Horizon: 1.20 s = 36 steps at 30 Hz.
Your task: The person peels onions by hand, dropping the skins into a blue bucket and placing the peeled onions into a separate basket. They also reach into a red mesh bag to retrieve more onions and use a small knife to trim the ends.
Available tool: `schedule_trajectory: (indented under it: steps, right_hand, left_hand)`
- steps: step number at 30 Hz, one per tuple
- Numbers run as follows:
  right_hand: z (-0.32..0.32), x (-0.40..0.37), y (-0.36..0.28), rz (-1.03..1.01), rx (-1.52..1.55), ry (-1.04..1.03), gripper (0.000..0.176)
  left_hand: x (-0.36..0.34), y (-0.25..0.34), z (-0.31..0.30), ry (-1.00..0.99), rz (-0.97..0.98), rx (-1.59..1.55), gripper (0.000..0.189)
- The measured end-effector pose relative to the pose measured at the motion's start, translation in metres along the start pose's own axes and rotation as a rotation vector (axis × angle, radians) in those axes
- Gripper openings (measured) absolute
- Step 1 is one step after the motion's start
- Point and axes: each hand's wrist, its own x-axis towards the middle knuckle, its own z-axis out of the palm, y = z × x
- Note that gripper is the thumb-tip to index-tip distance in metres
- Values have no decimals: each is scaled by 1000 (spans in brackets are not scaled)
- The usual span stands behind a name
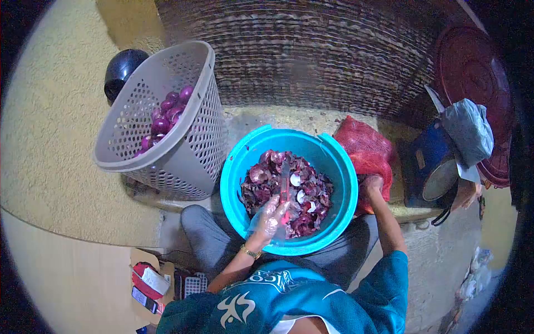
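My left hand (269, 220), in a clear plastic glove and with a gold watch at the wrist, is closed on a red-handled knife (285, 189) above a turquoise tub (345, 183). The blade points away from me. Dry purple onion skins (258, 192) and a few white cut pieces fill the tub's bottom. To the right of the tub, my right hand (371, 185) reaches into the mouth of a red mesh bag (364, 139). Its fingers are hidden inside the bag, so I cannot see what they touch.
A tall grey perforated basket (194, 131) holding several purple onions (162, 119) leans at the left, with a dark rounded object (123, 69) behind it. At right stand a dark blue container (425, 161), a grey plastic bag (469, 131) and a large maroon lid (473, 78). A phone (144, 299) lies lower left.
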Motion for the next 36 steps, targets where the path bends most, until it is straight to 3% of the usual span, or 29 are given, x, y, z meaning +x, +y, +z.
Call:
schedule_trajectory:
  steps: [4,7,12,14,16,18,19,21,25,29,31,34,36]
  right_hand:
    - [15,7,5,-61,-16,-99,26]
    - [30,20,6,56,58,-16,24]
    - [11,-7,16,-187,-72,17,22]
    - [62,18,21,-199,-80,-6,22]
    - [47,16,18,-216,-86,-25,22]
    - [45,12,20,-66,194,-56,23]
    - [49,10,22,-65,192,-60,23]
    - [61,10,26,-84,259,9,24]
    - [2,-49,35,-220,185,-3,27]
    - [26,-35,45,-242,309,-29,30]
    - [59,-12,48,-236,424,21,31]
    - [85,1,37,-248,519,141,33]
    - [70,-16,19,-333,457,417,25]
  left_hand:
    - [-5,14,8,-46,6,-80,26]
    - [-4,13,7,-39,-15,-45,24]
    - [1,0,-1,-23,-6,66,21]
    - [1,4,-1,-30,-5,71,21]
    - [-1,5,0,-39,-2,5,28]
    - [-2,9,1,-44,32,30,25]
    - [-3,12,3,-54,60,53,22]
    - [-1,11,4,-60,55,33,23]
    - [0,14,8,-30,66,113,24]
    - [1,13,9,-30,18,-41,26]
    - [4,5,0,-24,30,158,28]
    - [3,7,4,-40,16,47,29]
    - [3,13,8,-47,4,50,29]
